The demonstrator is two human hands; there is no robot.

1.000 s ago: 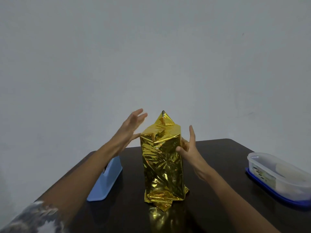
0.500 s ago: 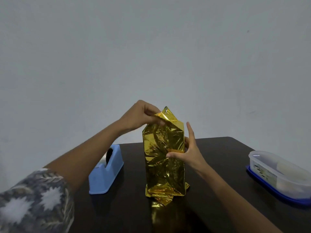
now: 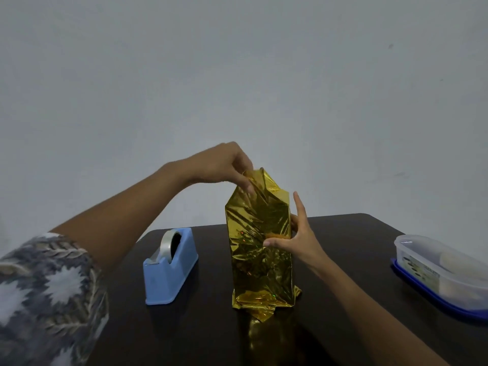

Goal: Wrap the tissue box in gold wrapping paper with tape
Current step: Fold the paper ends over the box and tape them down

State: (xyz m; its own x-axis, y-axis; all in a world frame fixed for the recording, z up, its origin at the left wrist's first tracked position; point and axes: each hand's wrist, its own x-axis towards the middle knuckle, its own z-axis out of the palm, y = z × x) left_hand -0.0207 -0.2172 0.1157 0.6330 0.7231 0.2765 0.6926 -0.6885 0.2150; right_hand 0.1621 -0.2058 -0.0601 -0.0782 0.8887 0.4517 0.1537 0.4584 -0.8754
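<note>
The tissue box stands on end at the middle of the dark table (image 3: 343,233), fully covered in crinkled gold wrapping paper (image 3: 260,260). The box itself is hidden under the foil. My left hand (image 3: 221,167) pinches the loose gold flap at the top of the package. My right hand (image 3: 298,239) presses against the package's right side, thumb on the front face and fingers spread upward. A blue tape dispenser (image 3: 170,268) with a roll of clear tape sits on the table to the left of the package.
A clear plastic container (image 3: 443,268) on a blue lid lies near the table's right edge. A plain pale wall stands behind the table. My left sleeve is patterned grey and white.
My left hand went from open beside the top to pinching the top flap, bending its peak over. My right hand stayed against the package's right side.
</note>
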